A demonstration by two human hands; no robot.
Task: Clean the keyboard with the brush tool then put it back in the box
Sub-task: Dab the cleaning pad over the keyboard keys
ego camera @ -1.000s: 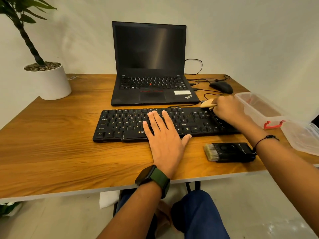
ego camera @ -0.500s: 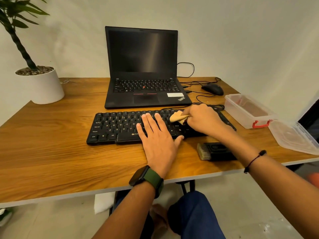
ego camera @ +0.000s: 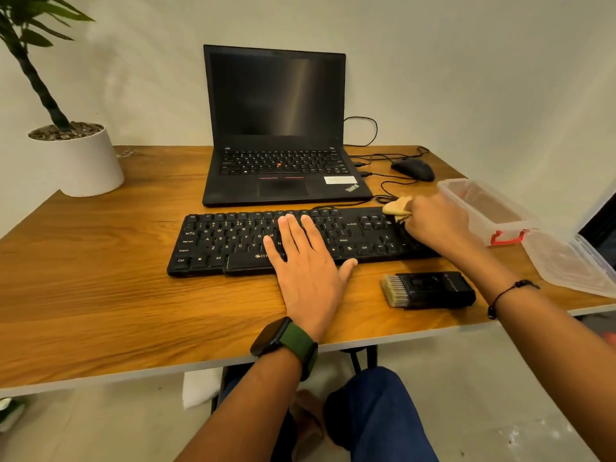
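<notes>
The keyboard [ego camera: 300,240] is lain across the middle of the tabletop [ego camera: 100,295], just near of the laptop [ego camera: 280,155]. It is steadied by the left hand [ego camera: 305,261], whose fingers [ego camera: 293,228] are laid straight and flat over the middle keys. The brush tool [ego camera: 395,208] is gripped by the curled fingers of the right hand [ego camera: 433,225] at the keyboard's far right end, its tan handle protruding above the keys; the bristles are largely hidden. The open box [ego camera: 483,208] is stood just right of that hand, with its lid [ego camera: 573,261] beside it. A second brush [ego camera: 428,290] is lain near the tabletop's near edge.

Keys could be pressed or dislodged if too much force is applied, and debris could be swept onto the mouse cable [ego camera: 393,186]. The box could be knocked by the right hand on an outward stroke.

Compared with half a second ago, the right hand has been moved from the keyboard's middle back to its right end.
</notes>
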